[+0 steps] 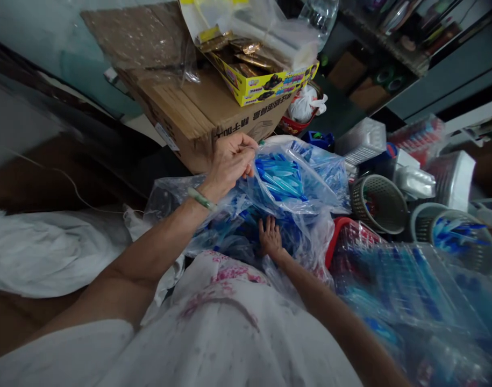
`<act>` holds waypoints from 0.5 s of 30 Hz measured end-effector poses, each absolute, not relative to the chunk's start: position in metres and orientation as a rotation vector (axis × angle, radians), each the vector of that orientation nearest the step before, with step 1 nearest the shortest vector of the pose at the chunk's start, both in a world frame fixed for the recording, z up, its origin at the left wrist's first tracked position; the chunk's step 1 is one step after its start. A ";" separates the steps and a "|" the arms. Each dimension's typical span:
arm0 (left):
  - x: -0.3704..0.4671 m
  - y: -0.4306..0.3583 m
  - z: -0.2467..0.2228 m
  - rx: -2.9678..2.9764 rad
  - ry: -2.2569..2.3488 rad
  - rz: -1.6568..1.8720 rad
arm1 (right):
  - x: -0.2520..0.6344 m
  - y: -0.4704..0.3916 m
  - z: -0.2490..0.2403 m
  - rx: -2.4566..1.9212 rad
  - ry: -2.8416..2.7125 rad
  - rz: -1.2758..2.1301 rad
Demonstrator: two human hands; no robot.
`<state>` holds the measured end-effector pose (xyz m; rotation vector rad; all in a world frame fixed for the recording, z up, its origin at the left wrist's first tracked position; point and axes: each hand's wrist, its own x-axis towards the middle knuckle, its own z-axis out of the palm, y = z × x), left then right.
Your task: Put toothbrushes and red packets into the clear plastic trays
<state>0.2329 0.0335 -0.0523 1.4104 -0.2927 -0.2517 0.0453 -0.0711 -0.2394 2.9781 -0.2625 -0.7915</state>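
My left hand (235, 157), with a green bangle (202, 199) at its wrist, is pinched closed at the left edge of a clear plastic bag (326, 185). Light blue and dark blue slim plastic pieces (280, 174) show inside that bag. What the fingertips hold is too small to make out. Lower down, my right hand (271, 236) has its fingers spread over darker blue pieces (229, 228) in another open clear bag (171, 196). Nothing shows in its grasp.
Behind the bags stands a cardboard box (181, 102) with yellow cartons (249, 88) of gold packets on top. Round baskets (379, 204), clear plastic cases (415, 279) and a red basket (336, 239) crowd the right side. White cloth sacks (56, 250) lie at left.
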 end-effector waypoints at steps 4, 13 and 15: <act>0.233 0.037 -0.054 1.419 -0.284 -0.250 | 0.036 -0.073 -0.260 2.974 -0.257 -0.747; 0.234 0.038 -0.061 1.363 -0.282 -0.247 | 0.020 -0.083 -0.262 3.056 -0.391 -0.581; 0.233 0.038 -0.062 1.351 -0.283 -0.245 | 0.018 -0.086 -0.257 3.076 -0.354 -0.550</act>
